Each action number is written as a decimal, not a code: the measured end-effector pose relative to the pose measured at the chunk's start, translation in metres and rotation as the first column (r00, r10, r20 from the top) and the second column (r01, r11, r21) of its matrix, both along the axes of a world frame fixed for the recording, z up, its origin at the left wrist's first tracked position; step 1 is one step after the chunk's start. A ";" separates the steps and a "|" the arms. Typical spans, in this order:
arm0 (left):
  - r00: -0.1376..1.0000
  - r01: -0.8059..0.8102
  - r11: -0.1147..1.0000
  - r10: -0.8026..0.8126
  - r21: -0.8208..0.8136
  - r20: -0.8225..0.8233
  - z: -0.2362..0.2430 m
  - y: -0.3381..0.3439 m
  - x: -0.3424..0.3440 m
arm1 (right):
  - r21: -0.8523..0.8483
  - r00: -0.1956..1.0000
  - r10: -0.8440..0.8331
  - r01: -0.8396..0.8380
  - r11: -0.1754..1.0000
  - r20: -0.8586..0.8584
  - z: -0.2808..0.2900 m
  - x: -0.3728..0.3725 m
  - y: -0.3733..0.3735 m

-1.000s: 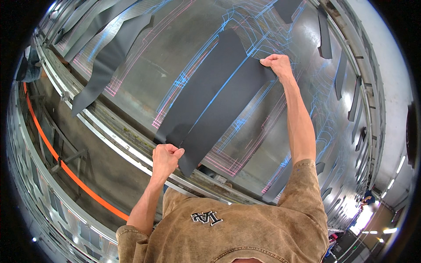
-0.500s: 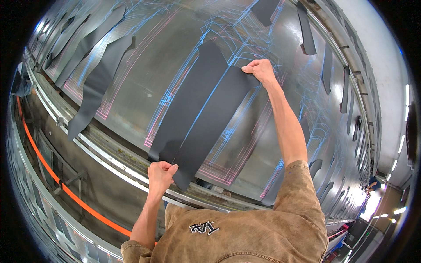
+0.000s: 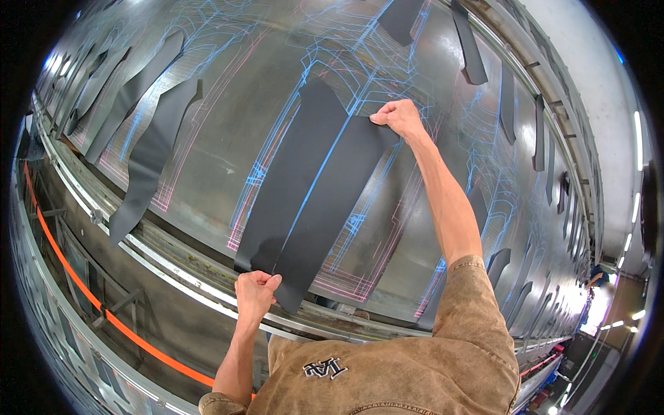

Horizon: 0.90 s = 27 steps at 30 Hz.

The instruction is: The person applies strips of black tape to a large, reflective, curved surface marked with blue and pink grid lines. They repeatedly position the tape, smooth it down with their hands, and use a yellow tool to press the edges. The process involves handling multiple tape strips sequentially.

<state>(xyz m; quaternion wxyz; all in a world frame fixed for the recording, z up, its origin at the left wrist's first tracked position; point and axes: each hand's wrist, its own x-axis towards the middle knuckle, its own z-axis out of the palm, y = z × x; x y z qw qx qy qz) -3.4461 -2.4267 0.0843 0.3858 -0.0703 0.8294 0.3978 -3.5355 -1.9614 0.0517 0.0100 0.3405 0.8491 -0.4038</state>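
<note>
Two dark grey sheet panels lie side by side on a grey metal table drawn with blue and pink lines. A narrow gap between the left panel and the right panel shows a blue line. My right hand, closed, pinches the far edge of the right panel. Down at the near end, my left hand is closed in a pinch at that panel's inner edge, where it hangs past the table's border. The left panel lies flat, with a shadow over its near end.
A wavy dark panel at the left overhangs the table edge. More dark panels, including a long strip, lie to the far right. A metal rail runs along the near side, and an orange band crosses below it.
The view has shifted slightly, so the table scene sits a little lower and further left. Both hands keep their pinch on the right panel, which has hardly moved against the drawn lines.
</note>
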 end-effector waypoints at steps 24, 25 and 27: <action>1.000 -0.002 1.000 0.001 -0.020 -0.030 0.001 0.002 0.001 | 0.716 0.971 0.207 -0.061 0.695 -0.118 0.006 0.021 -0.056; 0.999 -0.001 1.000 0.000 -0.021 -0.036 0.001 0.002 0.001 | 0.831 0.943 0.310 -0.072 0.552 -0.124 0.007 0.025 -0.062; 0.998 0.016 0.999 -0.017 -0.034 -0.052 0.003 0.003 -0.001 | 0.875 0.859 0.505 -0.182 0.448 -0.080 -0.003 0.029 -0.065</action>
